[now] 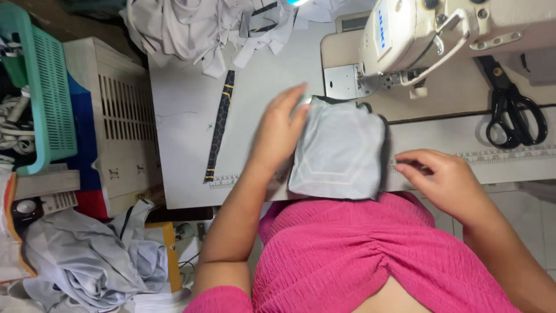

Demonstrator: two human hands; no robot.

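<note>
- Grey fabric piece (339, 152) sits flat on the sewing table (185, 116), right at the near edge in front of you, just below the sewing machine (417, 35) head.
- Your left hand (279, 130) lies on the fabric's left edge, fingers spread and pressing down on it, blurred at the tips, not clenched around anything.
- Your right hand (437, 174) rests on the table just right of the fabric, fingers loosely curled, and I cannot tell whether the fingertips pinch anything.
- A dark edge peeks out along the fabric's right side and top.
- 1 black strip (220, 124) with yellow marks lies on the table to the left, well apart from your left hand.
- Black scissors (512, 107) lie on the machine bed at the far right.
- A heap of white cloth (197, 29) is piled at the table's far side.
- Off the table to the left stands a green basket (43, 87), with a white crate (119, 110) beside it.
- More grey cloth (87, 261) lies crumpled lower left.
</note>
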